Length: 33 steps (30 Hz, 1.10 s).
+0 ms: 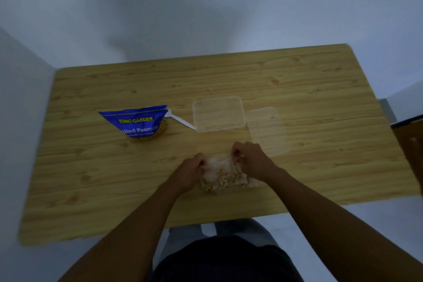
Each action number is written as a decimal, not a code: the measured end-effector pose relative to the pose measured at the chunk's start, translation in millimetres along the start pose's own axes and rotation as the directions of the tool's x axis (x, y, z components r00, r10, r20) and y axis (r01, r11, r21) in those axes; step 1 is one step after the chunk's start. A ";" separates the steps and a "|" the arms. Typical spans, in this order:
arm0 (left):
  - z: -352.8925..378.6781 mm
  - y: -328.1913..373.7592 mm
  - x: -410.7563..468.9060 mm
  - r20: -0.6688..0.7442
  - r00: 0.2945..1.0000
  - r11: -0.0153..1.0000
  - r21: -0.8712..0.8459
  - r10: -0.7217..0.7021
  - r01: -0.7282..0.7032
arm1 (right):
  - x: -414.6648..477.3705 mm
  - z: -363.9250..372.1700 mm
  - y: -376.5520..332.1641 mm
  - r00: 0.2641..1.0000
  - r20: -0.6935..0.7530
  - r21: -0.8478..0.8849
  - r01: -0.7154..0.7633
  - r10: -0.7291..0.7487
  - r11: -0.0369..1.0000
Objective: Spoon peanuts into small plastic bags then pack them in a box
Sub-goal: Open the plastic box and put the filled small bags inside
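Small clear plastic bags of peanuts [220, 178] lie in a heap at the front middle of the wooden table [91, 178]. My left hand [191, 171] pinches the plastic at the heap's left side. My right hand [250, 159] pinches it at the upper right. A blue peanut packet [137, 125] lies open to the left, and a white plastic spoon [180, 120] rests beside it. Behind the heap sits a clear plastic box [218, 113], with its clear lid [267, 130] flat on the table to the right.
White walls close off the table's far and left sides. A dark wooden piece of furniture [409, 144] stands past the right edge. My lap is below the table's front edge.
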<state>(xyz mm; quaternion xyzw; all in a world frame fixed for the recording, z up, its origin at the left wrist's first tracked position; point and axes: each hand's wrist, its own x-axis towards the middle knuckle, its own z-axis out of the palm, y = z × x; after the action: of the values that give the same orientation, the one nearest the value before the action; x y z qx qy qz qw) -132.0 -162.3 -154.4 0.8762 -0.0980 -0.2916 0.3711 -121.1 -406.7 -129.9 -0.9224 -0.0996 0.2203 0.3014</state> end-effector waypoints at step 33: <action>-110.7 62.6 144.4 -0.041 0.999 1.000 0.011 -0.025 0.026 | 139.9 -91.7 -10.1 0.995 0.097 0.003 -0.036 0.035 0.999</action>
<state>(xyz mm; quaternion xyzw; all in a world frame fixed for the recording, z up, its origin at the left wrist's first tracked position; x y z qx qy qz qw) 52.4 -196.9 -112.0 0.8852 -0.0808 -0.2777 0.3645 44.7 -401.3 -106.1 -0.9115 -0.0972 0.2702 0.2945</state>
